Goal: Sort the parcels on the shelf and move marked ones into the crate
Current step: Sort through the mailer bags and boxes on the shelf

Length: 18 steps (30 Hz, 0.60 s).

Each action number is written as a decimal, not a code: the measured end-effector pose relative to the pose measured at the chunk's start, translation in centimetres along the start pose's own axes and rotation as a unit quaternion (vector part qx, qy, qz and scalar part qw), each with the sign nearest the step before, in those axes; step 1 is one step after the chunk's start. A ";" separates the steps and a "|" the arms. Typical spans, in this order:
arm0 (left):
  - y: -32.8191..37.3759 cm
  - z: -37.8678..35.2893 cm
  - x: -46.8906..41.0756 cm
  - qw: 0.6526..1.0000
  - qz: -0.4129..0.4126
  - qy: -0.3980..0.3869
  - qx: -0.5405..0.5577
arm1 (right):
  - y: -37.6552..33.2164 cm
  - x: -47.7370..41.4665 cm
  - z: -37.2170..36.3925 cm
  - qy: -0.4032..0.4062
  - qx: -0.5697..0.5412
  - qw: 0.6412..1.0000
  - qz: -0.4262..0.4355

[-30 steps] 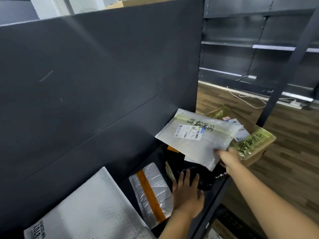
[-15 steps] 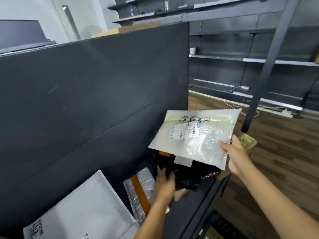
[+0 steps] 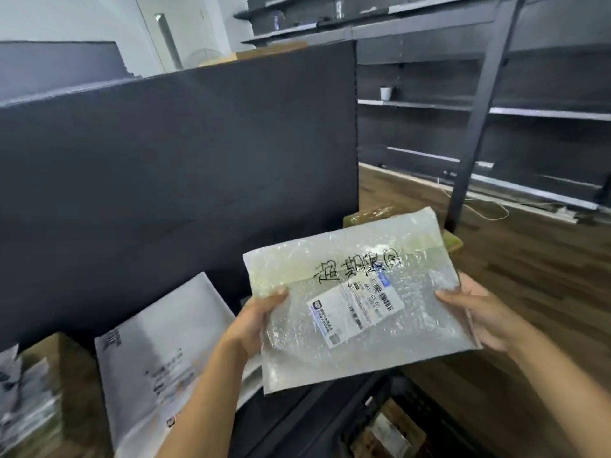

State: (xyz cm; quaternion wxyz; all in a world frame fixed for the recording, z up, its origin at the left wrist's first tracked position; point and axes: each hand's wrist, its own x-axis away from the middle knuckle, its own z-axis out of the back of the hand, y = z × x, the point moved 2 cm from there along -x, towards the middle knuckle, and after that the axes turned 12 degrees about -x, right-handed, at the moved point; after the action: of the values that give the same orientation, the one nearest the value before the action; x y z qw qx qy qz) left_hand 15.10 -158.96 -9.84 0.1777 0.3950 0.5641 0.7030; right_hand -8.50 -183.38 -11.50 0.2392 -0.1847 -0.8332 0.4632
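Both hands (image 3: 254,322) pinch bubble mailer (image 3: 357,302) edges, apparently above shelf (image 3: 281,421).

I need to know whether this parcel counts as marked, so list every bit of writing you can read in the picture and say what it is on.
"超期退回", handwritten in black marker on the bubble mailer held by the left hand and the right hand; the last two characters are partly covered.
Shipping label on that mailer: barcodes and fine print, too small to read.
White mailer on the shelf: printed lines, too blurred to read.
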 end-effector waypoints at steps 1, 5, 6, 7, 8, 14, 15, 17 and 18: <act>-0.2 -0.3 0.8 1.000 -0.003 0.000 0.008 | 0.3 0.5 0.0 -0.001 0.014 1.000 0.002; -0.7 -0.5 3.6 0.999 -0.007 0.030 0.044 | 0.8 1.3 -1.1 0.003 0.007 1.000 0.016; -1.0 -0.2 3.9 0.998 -0.016 0.044 0.044 | 0.8 1.4 -1.7 -0.002 -0.004 1.000 0.019; -0.9 0.0 4.5 0.997 -0.028 0.058 0.044 | 0.8 1.5 -2.4 -0.006 -0.009 1.000 0.022; -0.9 0.5 4.8 0.996 -0.040 0.061 0.053 | 0.8 1.5 -3.1 -0.009 -0.008 1.000 0.028; 0.3 4.3 6.3 0.970 -0.121 0.211 0.014 | 0.6 0.2 -7.8 0.017 0.012 0.996 0.091; 0.5 5.0 6.7 0.964 -0.120 0.236 -0.006 | 0.5 0.0 -8.7 0.022 0.009 0.994 0.103; 0.4 6.8 7.5 0.956 -0.113 0.268 -0.047 | 0.6 -0.3 -11.1 0.015 -0.009 0.993 0.118; 0.1 7.9 7.9 0.953 -0.109 0.273 -0.067 | 0.9 -0.5 -12.4 0.015 -0.010 0.992 0.123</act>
State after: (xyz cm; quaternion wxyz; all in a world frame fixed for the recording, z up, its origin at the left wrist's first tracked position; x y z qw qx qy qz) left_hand 16.12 -148.38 -6.57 0.1184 0.1108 0.5826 0.7964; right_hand -0.94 -174.72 -6.70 0.1904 -0.2952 -0.8049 0.4782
